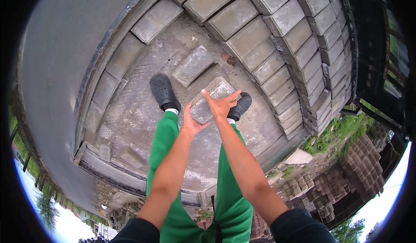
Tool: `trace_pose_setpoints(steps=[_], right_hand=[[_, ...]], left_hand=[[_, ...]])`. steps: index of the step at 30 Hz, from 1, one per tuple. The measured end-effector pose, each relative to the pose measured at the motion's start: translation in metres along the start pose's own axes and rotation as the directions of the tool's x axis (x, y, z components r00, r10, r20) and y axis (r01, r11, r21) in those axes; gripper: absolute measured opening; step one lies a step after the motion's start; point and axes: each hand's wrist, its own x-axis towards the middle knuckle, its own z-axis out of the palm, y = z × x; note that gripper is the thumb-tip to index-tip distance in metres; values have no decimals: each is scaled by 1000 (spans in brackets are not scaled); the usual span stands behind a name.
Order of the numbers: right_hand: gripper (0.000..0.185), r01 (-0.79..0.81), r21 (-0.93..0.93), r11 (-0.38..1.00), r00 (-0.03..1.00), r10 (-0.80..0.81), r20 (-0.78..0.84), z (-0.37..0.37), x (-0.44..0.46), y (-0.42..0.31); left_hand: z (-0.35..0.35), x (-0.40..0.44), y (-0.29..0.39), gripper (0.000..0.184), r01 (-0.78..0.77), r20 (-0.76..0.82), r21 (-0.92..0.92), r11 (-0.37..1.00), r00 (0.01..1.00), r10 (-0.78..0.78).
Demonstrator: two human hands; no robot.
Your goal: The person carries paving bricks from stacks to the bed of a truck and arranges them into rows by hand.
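Note:
A grey concrete block (221,87) lies between my feet on the worn metal floor (125,126), partly hidden by my right hand. My right hand (221,104) is over its near right part, thumb and fingers spread wide. At the block's near left end, my left hand (191,120) has thumb and fingers apart. I cannot tell whether either hand touches the block. Just beyond, another loose concrete block (193,65) lies at an angle. Dark clogs (164,91) are on my feet, one on either side of the block.
Stacked concrete blocks (271,65) rise in stepped rows on the right. A single row of blocks (125,54) runs along the left side wall (104,43). Small pieces (132,157) lie by the near ledge (112,167). Roof tiles (320,186) are piled outside on the ground, lower right.

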Motion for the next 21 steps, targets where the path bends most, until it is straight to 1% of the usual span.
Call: trace_pose_setpoints(steps=[1,2,4,5,6,7,8,9,10,11,12,14,15,16,17,18,19,20,21], right_hand=[[145,-42,51,998,998,39,53,-2,-9,-3],[145,-45,52,998,998,43,51,1,-15,-4],[145,-115,33,993,993,115,-6,12,-23,-5],[144,-121,34,992,993,121,-16,16,-25,-3],[144,-123,38,992,992,124,-18,19,-29,-4],[142,-165,17,986,986,166,-2,20,-32,-4],[140,-206,-4,979,979,206,15,20,-34,-4],[140,-213,4,977,977,213,14,21,-32,1],[137,-169,32,985,986,169,0,22,-31,5],[134,-123,57,991,992,124,-14,23,-30,10],[134,-129,60,990,991,130,-10,19,-31,11],[128,-68,48,997,997,70,-30,4,-32,13],[128,-74,58,996,997,76,-34,-5,-31,17],[126,-36,96,995,999,36,-2,-15,-30,21],[124,1,135,991,1000,-5,29,-25,-28,25],[124,-3,146,989,1000,0,24,-38,-24,27],[123,-20,165,986,996,5,89,-52,-19,30],[121,-37,185,982,988,9,154,-66,-13,32],[121,-41,197,980,989,11,150,-79,-5,34]], left_hand=[[0,1,-2,85,-1,-11,-47,999,1000,0],[2,4,-4,85,3,-11,-44,999,1000,-3],[5,9,-6,91,-43,-262,-114,993,965,11],[2,12,-5,91,-44,-260,-109,993,965,14],[-6,14,-3,95,25,-67,-123,992,997,-33],[-13,17,-4,98,99,126,-121,988,988,-83],[-17,22,-8,98,100,123,-113,989,989,-86],[-14,16,-10,99,45,127,-45,998,991,-39],[-10,11,-14,101,-13,134,21,1000,991,11],[-5,6,-18,101,-14,129,27,1000,992,11],[-3,3,-25,99,-29,137,4,1000,990,28],[5,-5,-42,98,-42,144,-6,999,989,43],[10,-10,-52,91,-79,106,-75,994,991,86],[17,-14,-62,85,-119,69,-142,983,989,130],[25,-19,-74,85,-119,71,-130,984,989,129],[33,-23,-86,82,-211,47,-126,969,975,218],[41,-29,-98,79,-301,23,-120,946,952,306],[50,-33,-109,79,-302,28,-106,947,952,306],[61,-38,-118,79,-317,41,8,948,948,316]])
